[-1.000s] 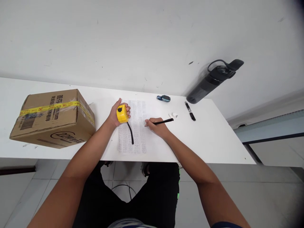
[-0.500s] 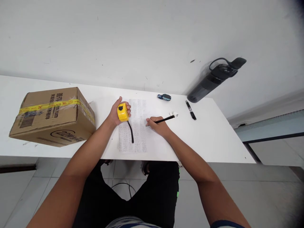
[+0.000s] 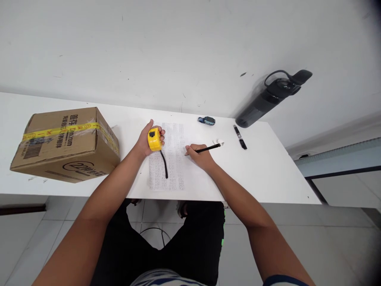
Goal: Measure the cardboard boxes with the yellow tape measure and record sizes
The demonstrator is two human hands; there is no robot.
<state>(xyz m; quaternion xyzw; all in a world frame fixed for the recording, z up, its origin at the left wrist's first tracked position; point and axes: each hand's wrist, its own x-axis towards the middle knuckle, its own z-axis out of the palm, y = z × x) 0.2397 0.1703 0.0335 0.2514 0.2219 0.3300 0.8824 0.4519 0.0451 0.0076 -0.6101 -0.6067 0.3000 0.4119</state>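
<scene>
My left hand [image 3: 145,140] is closed around a yellow tape measure [image 3: 154,140], above the upper left part of a written sheet of paper [image 3: 171,169]. From the tape measure a black strap [image 3: 164,163] hangs over the paper. My right hand [image 3: 201,156] pinches a black pencil [image 3: 210,148], whose tip points left at the paper's right edge. Whether the tip touches the sheet I cannot tell. The sheet lies flat on the white table, its upper left part hidden by my left hand.
At the left stands a taped cardboard box [image 3: 64,145]. A small dark blue-green object [image 3: 206,120] lies behind the paper. Toward the right are a black pen [image 3: 240,137] and a tall black bottle [image 3: 269,99] by the wall. The white table's [image 3: 268,174] front edge borders my lap.
My right hand with the pencil has shifted slightly right and up, from over the paper's edge to its border. My left hand still holds the tape measure in nearly the same place.
</scene>
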